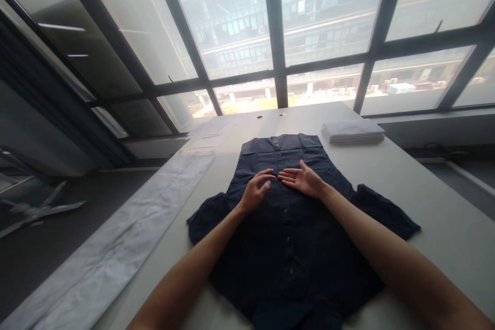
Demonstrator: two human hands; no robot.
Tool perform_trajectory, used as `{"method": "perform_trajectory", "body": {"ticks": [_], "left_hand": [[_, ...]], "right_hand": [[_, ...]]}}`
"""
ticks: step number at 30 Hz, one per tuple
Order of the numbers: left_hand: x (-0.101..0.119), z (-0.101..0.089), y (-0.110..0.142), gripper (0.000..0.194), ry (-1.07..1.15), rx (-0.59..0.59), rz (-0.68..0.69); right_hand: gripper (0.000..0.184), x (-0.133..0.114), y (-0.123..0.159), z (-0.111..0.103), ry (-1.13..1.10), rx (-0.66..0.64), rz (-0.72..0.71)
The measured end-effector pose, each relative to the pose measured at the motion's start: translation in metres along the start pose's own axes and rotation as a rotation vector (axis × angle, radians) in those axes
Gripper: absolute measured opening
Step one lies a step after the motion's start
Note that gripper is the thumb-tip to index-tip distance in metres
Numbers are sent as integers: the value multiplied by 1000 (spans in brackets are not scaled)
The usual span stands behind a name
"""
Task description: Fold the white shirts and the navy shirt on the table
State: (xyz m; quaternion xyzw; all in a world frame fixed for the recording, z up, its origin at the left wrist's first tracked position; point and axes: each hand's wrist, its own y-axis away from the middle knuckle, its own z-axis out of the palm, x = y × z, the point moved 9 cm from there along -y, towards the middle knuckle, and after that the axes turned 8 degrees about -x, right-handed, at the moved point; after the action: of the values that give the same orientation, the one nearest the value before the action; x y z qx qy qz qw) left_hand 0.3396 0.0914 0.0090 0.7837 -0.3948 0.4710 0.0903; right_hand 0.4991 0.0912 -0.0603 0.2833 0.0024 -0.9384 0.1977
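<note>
A dark navy short-sleeved shirt (pixel 286 227) lies spread flat, front up, on a pale table (pixel 425 191), collar away from me and buttons down its middle. My left hand (pixel 255 191) rests on the chest of the shirt with its fingers stretched out and slightly curved. My right hand (pixel 303 179) lies beside it, fingers extended flat on the cloth. The fingertips of the two hands nearly meet over the button line. Neither hand holds anything.
A stack of folded white cloth (pixel 352 131) sits at the far right of the table. A long strip of white fabric or paper (pixel 127 247) runs along the table's left edge. Loose white sheets (pixel 209 131) lie at the far left. Large windows stand behind.
</note>
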Motion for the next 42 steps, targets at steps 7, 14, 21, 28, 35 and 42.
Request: {"method": "perform_trajectory", "body": {"ticks": [7, 14, 21, 28, 35, 42], "left_hand": [[-28, 33, 4, 52, 1169, -424, -450], [-120, -109, -16, 38, 1250, 604, -522], [-107, -104, -53, 29, 1239, 629, -409], [-85, 1, -96, 25, 1402, 361, -373], [-92, 11, -94, 31, 1483, 326, -352], [-94, 14, -97, 33, 1519, 305, -337]], "right_hand": [[71, 4, -4, -4, -41, 28, 7], [74, 4, -4, -1, -48, 41, 10], [73, 4, -6, -3, -42, 48, 13], [64, 3, -4, 0, -28, 28, 7], [48, -64, 13, -55, -74, 308, -326], [47, -123, 58, -88, -44, 560, -704]]}}
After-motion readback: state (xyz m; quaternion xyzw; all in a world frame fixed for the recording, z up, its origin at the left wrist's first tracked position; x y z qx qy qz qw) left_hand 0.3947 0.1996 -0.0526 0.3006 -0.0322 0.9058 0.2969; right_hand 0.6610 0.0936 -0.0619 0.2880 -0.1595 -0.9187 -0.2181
